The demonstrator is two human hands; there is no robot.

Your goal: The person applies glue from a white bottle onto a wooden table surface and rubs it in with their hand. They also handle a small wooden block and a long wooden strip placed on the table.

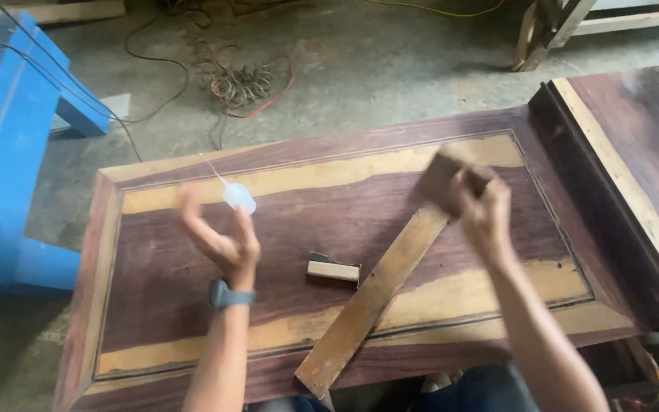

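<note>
Nearest me, at the bottom centre of the frame, the low end of a long wooden strip (pixel 371 294) hangs just over the front edge of the dark wood panel (pixel 192 290), and the strip runs diagonally up to the right. Just left of it lies a small wooden block (pixel 333 269) with a dark sheet under it, flat on the panel, apart from both hands. My left hand (pixel 223 236), watch on the wrist, is raised in the middle left, fingers spread and loose, gripping nothing; a small clear squeeze bottle (pixel 236 194) with a thin nozzle sits at my fingertips, blurred, so I can't tell whether I touch it. Further up, right of centre, my right hand (pixel 482 214) is clenched around a dark block (pixel 444 179) pressed at the strip's upper end, probably so I can bear down on it. Beyond, a second panel (pixel 634 175) at right, a blue frame (pixel 9 152) at left, cables (pixel 238 80) on the concrete floor (pixel 383 61).
</note>
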